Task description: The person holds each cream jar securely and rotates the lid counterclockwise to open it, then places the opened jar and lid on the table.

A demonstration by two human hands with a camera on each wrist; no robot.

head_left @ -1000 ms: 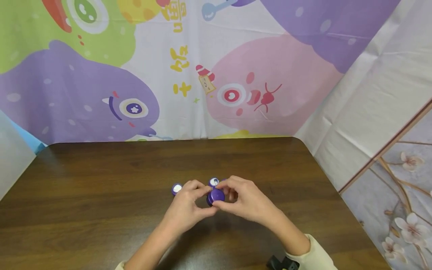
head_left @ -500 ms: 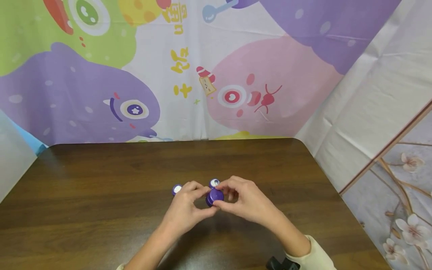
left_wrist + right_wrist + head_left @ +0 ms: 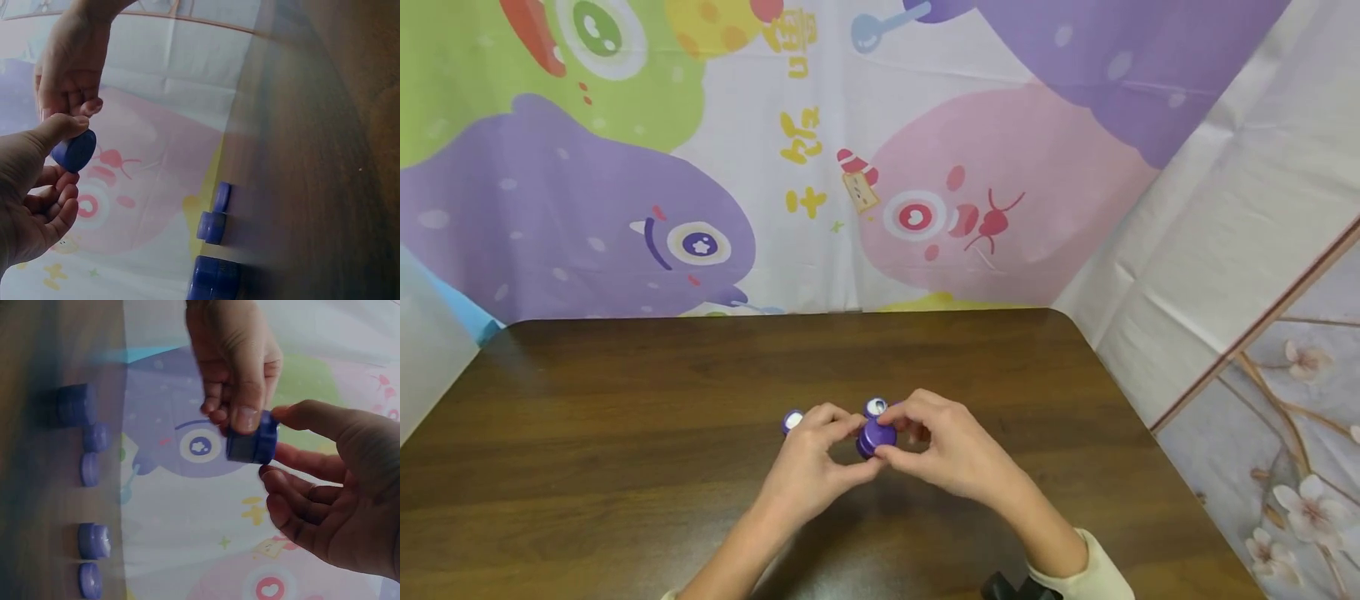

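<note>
A small round purple jar [image 3: 880, 433] is held above the table between both hands. My left hand [image 3: 805, 454] grips its lower part with the thumb and fingertips. In the right wrist view a seam runs round the jar [image 3: 250, 449], between body and lid. My right hand [image 3: 955, 446] pinches the lid side between thumb and index finger, with its other fingers curled loosely. From the left wrist camera, the jar's flat dark-blue bottom [image 3: 80, 152] shows under the left thumb. The jar's inside is hidden.
On the brown wooden table [image 3: 625, 433] behind the hands stand purple pots with white tops, one at the left [image 3: 793, 420] and one near the middle [image 3: 876, 407]. A larger purple jar [image 3: 76, 405] and several smaller purple pieces stand in a row. A cartoon-printed cloth [image 3: 835, 267] hangs behind.
Both hands stay almost in place. The jar has shifted very slightly left between the fingers.
</note>
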